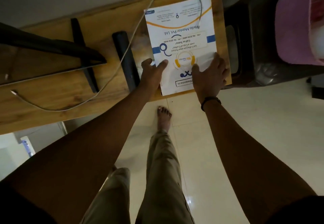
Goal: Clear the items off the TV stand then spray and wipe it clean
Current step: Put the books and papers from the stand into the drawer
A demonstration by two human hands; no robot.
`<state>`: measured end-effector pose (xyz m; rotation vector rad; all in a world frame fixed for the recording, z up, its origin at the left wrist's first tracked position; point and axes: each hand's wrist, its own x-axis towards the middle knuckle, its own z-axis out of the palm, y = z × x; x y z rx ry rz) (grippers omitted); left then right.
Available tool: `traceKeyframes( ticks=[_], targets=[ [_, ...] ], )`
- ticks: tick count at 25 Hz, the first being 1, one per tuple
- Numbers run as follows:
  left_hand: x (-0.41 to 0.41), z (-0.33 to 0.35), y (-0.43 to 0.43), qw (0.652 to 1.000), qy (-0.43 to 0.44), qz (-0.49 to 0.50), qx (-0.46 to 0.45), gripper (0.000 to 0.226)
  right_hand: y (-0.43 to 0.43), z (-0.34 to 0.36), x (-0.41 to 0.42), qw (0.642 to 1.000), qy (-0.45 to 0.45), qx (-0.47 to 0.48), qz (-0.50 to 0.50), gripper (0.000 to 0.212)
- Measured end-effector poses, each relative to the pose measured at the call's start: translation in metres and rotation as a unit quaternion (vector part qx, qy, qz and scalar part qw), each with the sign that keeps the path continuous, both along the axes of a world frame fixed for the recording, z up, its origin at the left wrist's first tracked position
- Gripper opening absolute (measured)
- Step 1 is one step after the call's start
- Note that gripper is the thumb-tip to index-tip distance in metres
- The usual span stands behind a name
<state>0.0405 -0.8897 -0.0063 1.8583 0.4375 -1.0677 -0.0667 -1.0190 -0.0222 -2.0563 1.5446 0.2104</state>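
The wooden TV stand (57, 92) runs across the upper half of the view. At its right end lies a white printed folder (180, 36) with blue and yellow markings. My left hand (152, 73) rests on the folder's near left edge, fingers stretched out over it. My right hand (209, 76) lies flat on the folder's near right corner, fingers spread. A white cable (112, 78) loops over the stand, and its far end lies across the top of the folder. Just left of the folder is a black bar-shaped device (124, 57).
A black TV (45, 48) stands on the left of the stand on a black leg (84, 53). A dark grey appliance (259, 48) with a pink cloth (296, 22) on it sits right of the stand. My legs and bare foot (164, 116) are on the pale tiled floor.
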Motion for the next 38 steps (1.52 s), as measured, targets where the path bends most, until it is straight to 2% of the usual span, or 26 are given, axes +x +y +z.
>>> traceKeyframes(
  ticks=[4, 7, 10, 12, 14, 16, 18, 20, 24, 27, 31, 35, 38],
  targets=[
    [-0.011, 0.021, 0.012, 0.998, 0.014, -0.021, -0.053, 0.038, -0.006, 0.013, -0.014, 0.982, -0.135, 0.113, -0.075, 0.063],
    [-0.021, 0.045, 0.037, 0.996, 0.016, 0.009, -0.082, 0.039, 0.011, 0.024, -0.032, 0.974, -0.121, 0.16, -0.101, 0.042],
    [-0.027, 0.07, 0.08, 0.99, 0.052, 0.05, -0.121, 0.039, 0.031, 0.037, -0.044, 0.974, -0.094, 0.187, -0.088, 0.046],
    [-0.033, 0.084, 0.112, 0.985, 0.085, 0.065, -0.134, 0.036, 0.045, 0.051, -0.043, 0.941, -0.141, 0.282, -0.121, 0.043],
    [-0.038, 0.095, 0.146, 0.981, 0.114, 0.073, -0.141, 0.033, 0.062, 0.07, -0.044, 0.881, -0.191, 0.387, -0.195, 0.042],
    [-0.041, 0.1, 0.175, 0.971, 0.146, 0.081, -0.171, 0.034, 0.079, 0.085, -0.048, 0.853, -0.215, 0.426, -0.211, 0.04],
    [-0.047, 0.107, 0.209, 0.965, 0.151, 0.069, -0.203, 0.038, 0.109, 0.099, -0.053, 0.85, -0.243, 0.422, -0.2, 0.041],
    [-0.052, 0.114, 0.248, 0.972, 0.116, 0.028, -0.204, 0.04, 0.145, 0.111, -0.062, 0.852, -0.255, 0.417, -0.184, 0.042],
    [-0.074, 0.124, 0.358, 0.977, 0.073, -0.006, -0.2, 0.037, 0.243, 0.114, -0.079, 0.887, -0.192, 0.406, -0.109, 0.039],
    [-0.101, 0.131, 0.47, 0.981, 0.048, 0.035, -0.186, 0.032, 0.342, 0.112, -0.085, 0.89, -0.148, 0.427, -0.056, 0.02],
    [-0.136, 0.145, 0.629, 0.981, 0.04, 0.1, -0.158, 0.046, 0.497, 0.107, -0.085, 0.889, -0.082, 0.45, -0.001, 0.014],
    [-0.157, 0.159, 0.759, 0.984, 0.002, 0.15, -0.1, 0.041, 0.632, 0.11, -0.069, 0.872, -0.046, 0.478, 0.093, 0.022],
    [-0.16, 0.149, 0.817, 0.979, 0.003, 0.195, -0.067, 0.036, 0.69, 0.105, -0.046, 0.876, -0.004, 0.453, 0.164, 0.027]
  ],
)
